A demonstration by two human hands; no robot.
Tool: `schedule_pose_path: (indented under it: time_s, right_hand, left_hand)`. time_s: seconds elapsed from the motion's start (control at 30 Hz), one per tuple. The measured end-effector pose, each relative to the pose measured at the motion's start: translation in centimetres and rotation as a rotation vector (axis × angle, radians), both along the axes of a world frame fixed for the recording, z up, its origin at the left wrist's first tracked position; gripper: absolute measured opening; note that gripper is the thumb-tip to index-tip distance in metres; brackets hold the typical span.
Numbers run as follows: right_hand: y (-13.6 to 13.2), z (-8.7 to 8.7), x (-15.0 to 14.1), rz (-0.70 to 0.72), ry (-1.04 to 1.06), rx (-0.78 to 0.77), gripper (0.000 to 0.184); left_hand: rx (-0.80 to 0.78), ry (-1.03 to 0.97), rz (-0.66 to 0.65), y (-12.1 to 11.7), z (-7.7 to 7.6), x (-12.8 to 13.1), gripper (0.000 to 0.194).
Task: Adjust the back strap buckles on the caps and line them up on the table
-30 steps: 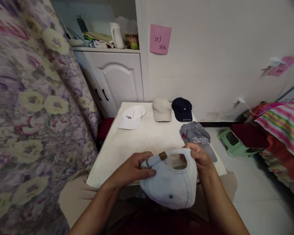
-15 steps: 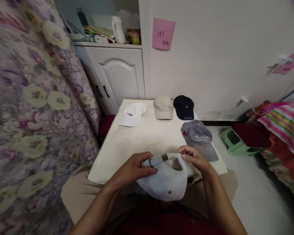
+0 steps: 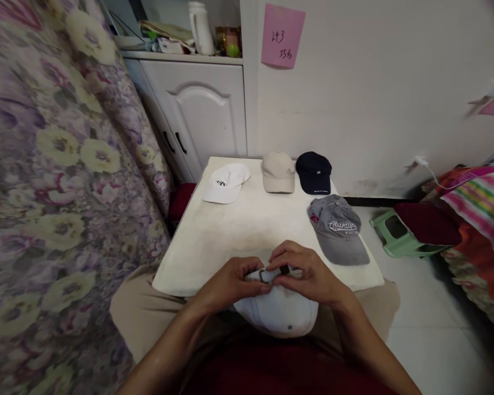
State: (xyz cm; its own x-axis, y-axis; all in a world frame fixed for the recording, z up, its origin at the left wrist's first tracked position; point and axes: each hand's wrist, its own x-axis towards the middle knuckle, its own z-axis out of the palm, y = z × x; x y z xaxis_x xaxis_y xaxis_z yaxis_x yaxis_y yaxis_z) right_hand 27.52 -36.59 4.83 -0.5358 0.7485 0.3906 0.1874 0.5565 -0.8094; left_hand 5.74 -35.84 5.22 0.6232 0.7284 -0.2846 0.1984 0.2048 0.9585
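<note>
A pale blue baseball cap is at the near edge of the cream table, above my lap, its back strap towards me. My left hand is closed on the strap's left part, beside the metal buckle. On the strap, just right of the buckle, my right hand pinches with thumb and fingers. The cap's brim is mostly hidden behind my hands. Nearest to my right hand lies a grey cap with white lettering.
Along the table's far side are a white cap, a beige cap and a navy cap. A floral curtain hangs on the left. A green stool stands on the floor at right.
My right hand has moved left from the cap's right rim to the strap by the buckle. My left hand keeps its hold. The view has tilted slightly down.
</note>
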Motion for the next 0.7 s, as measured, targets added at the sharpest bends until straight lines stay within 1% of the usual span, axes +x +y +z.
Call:
schedule_pose_path:
  time_s: [0.17,0.27,0.37,0.53,0.6,0.7]
  right_hand:
    - [-0.4,0.1,-0.1,-0.067,-0.086,0.162,0.022]
    - [-0.6,0.2,-0.4,-0.086,-0.124,0.163,0.025]
    - [-0.6,0.2,-0.6,-0.044,-0.121,0.073,0.026]
    - [0.2,-0.3,-0.3,0.060,-0.051,-0.183,0.018]
    - [0.6,-0.5,-0.1,0.112,-0.005,-0.267,0.015]
    - [1.3,-1.2,0.2,0.201,0.107,-0.391,0.019]
  left_hand:
    - [0.007,-0.009,0.038,0.0,-0.5,-0.1,0.025]
    - [0.023,-0.001,0.026,0.0,-0.8,0.0,0.025]
    - [0.028,0.011,0.011,0.0,-0.9,0.0,0.024]
    - [0.015,-0.030,-0.011,0.1,-0.8,0.1,0.019]
    - [-0.006,-0.060,-0.038,0.1,-0.8,0.2,0.020]
    - [-0.014,-0.080,-0.063,0.2,-0.8,0.2,0.022]
